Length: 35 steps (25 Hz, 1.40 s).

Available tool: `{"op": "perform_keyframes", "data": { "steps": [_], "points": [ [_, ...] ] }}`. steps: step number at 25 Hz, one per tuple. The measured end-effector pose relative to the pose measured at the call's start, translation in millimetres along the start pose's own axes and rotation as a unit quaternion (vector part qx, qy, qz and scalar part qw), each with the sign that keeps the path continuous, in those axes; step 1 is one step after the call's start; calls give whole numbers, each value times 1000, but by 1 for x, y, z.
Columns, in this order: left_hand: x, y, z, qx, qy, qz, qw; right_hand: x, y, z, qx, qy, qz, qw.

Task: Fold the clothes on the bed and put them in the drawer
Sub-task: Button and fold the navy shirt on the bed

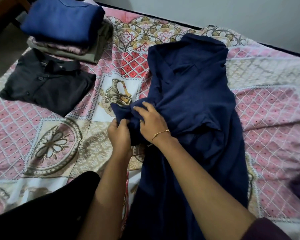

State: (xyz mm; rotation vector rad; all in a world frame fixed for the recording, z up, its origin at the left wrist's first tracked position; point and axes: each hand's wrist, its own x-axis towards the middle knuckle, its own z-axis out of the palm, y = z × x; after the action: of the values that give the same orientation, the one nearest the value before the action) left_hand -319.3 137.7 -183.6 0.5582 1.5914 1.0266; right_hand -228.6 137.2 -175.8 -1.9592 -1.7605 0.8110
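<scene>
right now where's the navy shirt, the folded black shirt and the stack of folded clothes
navy shirt [194, 94]: head view, on its chest, right of the hands.
folded black shirt [47, 87]: head view, on its buttoned front.
stack of folded clothes [62, 19]: head view, on the blue garment on top.

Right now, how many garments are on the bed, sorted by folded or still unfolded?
Folded black button-up shirt: 1
Folded blue garment on top of the pile: 1
Folded layers in the pile under it: cannot count
Unfolded navy collared shirt: 1
Total distinct: 3
</scene>
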Motion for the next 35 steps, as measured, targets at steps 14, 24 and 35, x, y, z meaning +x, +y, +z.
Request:
{"op": "perform_keyframes", "data": {
  "steps": [14,24,35],
  "points": [
    [-8,-19,111,321,-188,344,862,19,129,-137,131,262,331,897],
    [2,-43,134,400,-126,478,772,40,172,-121,188,255,295,902],
    [35,-26,96,481,-152,432,748,63,99,-60,78,129,30,988]
  ]
}}
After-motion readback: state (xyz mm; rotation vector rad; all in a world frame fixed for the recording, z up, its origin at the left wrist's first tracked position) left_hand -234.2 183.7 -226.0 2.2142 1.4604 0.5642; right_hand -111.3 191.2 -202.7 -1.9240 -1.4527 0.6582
